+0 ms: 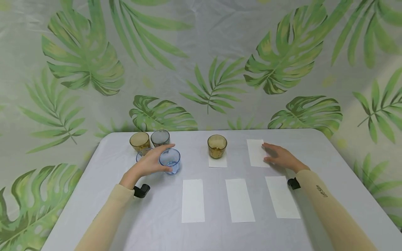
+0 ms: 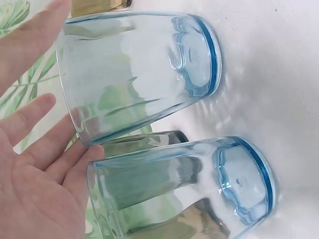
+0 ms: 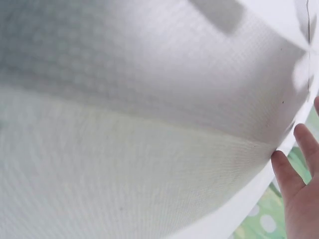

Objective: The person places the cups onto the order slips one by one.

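My left hand (image 1: 150, 162) is spread around the front blue glass (image 1: 170, 161), with the thumb at its near side and the fingers extended past its far side. In the left wrist view, this glass (image 2: 144, 64) stands upright beside a second blue glass (image 2: 184, 184), and the fingertips reach between the two rims. That second glass is partly hidden by the hand in the head view. My right hand (image 1: 281, 157) has loosely spread fingers at the right edge of the back-right white paper rectangle (image 1: 257, 153). Whether they press on the paper is unclear.
An amber glass (image 1: 140, 141) and a grey glass (image 1: 160, 138) stand behind my left hand. Another amber glass (image 1: 217, 146) stands on a paper rectangle (image 1: 218, 162). Three more white paper rectangles, left (image 1: 193, 201), middle (image 1: 240, 200) and right (image 1: 282, 197), lie in a front row.
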A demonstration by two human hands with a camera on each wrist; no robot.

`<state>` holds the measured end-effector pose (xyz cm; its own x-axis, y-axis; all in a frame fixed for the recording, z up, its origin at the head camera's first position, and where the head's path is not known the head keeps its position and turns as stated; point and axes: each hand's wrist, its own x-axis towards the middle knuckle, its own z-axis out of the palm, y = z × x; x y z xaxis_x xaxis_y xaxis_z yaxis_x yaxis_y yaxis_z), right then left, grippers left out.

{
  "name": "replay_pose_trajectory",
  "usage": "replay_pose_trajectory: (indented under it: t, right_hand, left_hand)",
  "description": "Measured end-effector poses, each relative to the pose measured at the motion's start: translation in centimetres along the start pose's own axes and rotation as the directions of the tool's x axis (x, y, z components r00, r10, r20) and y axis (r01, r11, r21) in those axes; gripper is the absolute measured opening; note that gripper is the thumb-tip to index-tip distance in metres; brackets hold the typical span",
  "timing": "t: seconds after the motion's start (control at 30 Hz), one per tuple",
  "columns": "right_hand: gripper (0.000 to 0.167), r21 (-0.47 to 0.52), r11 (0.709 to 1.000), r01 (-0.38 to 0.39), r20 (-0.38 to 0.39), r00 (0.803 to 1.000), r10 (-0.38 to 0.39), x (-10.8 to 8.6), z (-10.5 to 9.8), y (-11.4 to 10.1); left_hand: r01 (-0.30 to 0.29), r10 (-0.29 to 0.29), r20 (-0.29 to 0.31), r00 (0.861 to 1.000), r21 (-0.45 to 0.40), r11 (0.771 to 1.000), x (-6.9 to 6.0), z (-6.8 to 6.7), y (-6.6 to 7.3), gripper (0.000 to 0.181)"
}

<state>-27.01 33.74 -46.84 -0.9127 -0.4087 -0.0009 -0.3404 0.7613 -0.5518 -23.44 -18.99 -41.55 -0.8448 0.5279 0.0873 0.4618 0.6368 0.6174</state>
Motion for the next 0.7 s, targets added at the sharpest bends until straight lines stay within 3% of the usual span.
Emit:
replay_pose_trajectory:
  t: [0.3,0.7]
  right_hand:
    - [0.066,-0.012,1.000,0.021,0.022,1.000,-0.020,0.09,0.08,0.26]
    - [0.064,-0.045,0.997,0.059,0.050,0.997,-0.057,0.17,0.10,0.33]
  left_hand:
    - [-0.019,0.017,0.028,0.999,0.050,0.999,0.10,-0.08,0.22,0.082]
    - [-0.039,0.040,-0.014,0.999,0.063,0.997,0.15,0.08,0.04,0.080]
